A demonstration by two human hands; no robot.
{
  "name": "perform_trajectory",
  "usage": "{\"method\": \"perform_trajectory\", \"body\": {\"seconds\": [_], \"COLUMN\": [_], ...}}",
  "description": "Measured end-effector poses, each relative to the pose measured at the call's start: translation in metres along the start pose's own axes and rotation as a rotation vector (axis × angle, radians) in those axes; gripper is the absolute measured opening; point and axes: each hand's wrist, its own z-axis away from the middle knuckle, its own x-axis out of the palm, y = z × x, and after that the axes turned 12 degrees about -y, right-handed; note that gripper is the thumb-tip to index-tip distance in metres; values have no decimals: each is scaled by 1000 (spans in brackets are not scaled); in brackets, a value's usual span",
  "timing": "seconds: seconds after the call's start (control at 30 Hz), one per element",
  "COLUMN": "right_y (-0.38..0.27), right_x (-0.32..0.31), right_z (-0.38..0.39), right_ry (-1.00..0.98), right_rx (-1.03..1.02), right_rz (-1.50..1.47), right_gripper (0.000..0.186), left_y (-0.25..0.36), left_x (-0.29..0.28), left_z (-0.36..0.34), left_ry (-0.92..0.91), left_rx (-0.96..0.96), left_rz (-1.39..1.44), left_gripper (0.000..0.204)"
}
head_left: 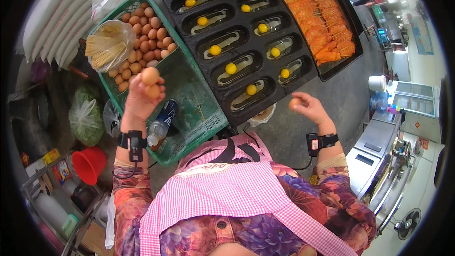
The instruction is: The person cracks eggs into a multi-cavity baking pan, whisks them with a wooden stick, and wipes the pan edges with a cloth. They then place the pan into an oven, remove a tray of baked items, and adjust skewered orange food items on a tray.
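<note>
My left hand (138, 99) is closed round brown eggs (150, 76), two of them showing, above the near side of the egg pile. In my right hand (310, 108) is another brown egg (294, 104), partly hidden by the fingers; I cannot tell whether its shell is whole. That hand hangs just right of the near end of a black mould pan (227, 87). Most of the pan's oval wells hold a raw egg, its yellow yolk (231, 68) in clear white. A green plastic crate (208, 135) carries the heap of brown eggs (151, 33).
The crate also holds a bag of wooden skewers (110, 47) and a clear bottle with a dark label (163, 122). Right of the pan lies a black tray (358, 42) of orange-red skewered food (313, 14). A red bucket (89, 165) and stacked white sacks (52, 16) stand left.
</note>
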Motion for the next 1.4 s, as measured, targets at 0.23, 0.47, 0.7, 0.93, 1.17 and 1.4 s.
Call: {"method": "perform_trajectory", "body": {"seconds": [0.23,0.47,0.7,0.93,1.17,1.4], "right_y": [-108,-225,-258,-278,-248,-250], "right_x": [33,87,44,15,40,27], "right_z": [-47,-99,-195,-352,-449,-471], "right_ry": [111,-245,-524,141,370,162], "right_rx": [-496,-988,-378,-458,-409,-533], "right_rz": [-124,189,-628,-48,802,-233], "right_gripper": [50,50,36,32,42,40], "left_y": [-36,-35,-11,-21,-44,-56], "left_x": [70,110,77,35,13,5], "left_z": [-4,-8,15,53,73,81], "left_ry": [-189,-256,-185,35,86,84], "left_rx": [-251,-197,-86,9,112,138], "left_rz": [34,-26,49,147,216,247], "left_gripper": [50,57,51,49,50,48]}}
